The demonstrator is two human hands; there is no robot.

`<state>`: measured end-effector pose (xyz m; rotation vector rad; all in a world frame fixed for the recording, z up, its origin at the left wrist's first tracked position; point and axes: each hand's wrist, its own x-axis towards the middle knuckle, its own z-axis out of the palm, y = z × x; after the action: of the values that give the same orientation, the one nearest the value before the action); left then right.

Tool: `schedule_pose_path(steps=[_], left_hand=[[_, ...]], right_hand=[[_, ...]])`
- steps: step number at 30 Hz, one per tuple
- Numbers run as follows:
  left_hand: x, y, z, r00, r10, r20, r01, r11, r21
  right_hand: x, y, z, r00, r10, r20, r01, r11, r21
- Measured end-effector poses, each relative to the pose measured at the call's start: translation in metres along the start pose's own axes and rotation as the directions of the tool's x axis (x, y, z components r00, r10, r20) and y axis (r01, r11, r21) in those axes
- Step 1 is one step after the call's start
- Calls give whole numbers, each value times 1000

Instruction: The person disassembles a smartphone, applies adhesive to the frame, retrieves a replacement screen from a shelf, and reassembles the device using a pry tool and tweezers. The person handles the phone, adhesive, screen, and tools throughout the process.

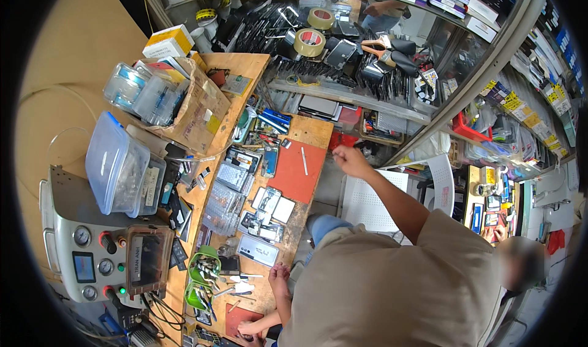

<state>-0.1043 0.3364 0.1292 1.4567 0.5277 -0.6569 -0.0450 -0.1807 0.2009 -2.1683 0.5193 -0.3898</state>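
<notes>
My right arm reaches out ahead. Its hand (pixel 350 160) is loosely closed, raised off the bench near the corner of a red mat (pixel 291 179); nothing shows in it. Close in at the bench's right edge, my left hand (pixel 279 275) has its fingers curled together, and whatever they hold, if anything, is too small to make out. Nearest to it lies a pale smartphone back panel (pixel 258 250). Beyond that are several opened phones (pixel 262 224) and bubble-wrap sleeves (pixel 220 206). A thin white stick (pixel 304 161) rests on the red mat.
Another person's hands (pixel 250 330) work at a second red mat below left. Green tool baskets (pixel 202 267), a gauge-fronted machine (pixel 86 255) and plastic boxes (pixel 116 166) stand left. Ahead is a glass cabinet (pixel 343 96); a white chair (pixel 373 203) stands right. A co-worker sits far right.
</notes>
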Motion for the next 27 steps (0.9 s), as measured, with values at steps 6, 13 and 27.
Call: schedule_pose_path(steps=[6,13,27], left_hand=[[1,-1,-12,998,60,6,-60,996,-59],[80,84,67,996,78,-32,-77,997,28],[148,207,260,993,-12,120,-9,985,173]], right_hand=[[107,-2,-36,980,-70,-185,23,970,-242],[218,-21,-66,906,-257,-335,94,896,-433],[233,-25,-96,925,-374,-60,318,853,-414]])
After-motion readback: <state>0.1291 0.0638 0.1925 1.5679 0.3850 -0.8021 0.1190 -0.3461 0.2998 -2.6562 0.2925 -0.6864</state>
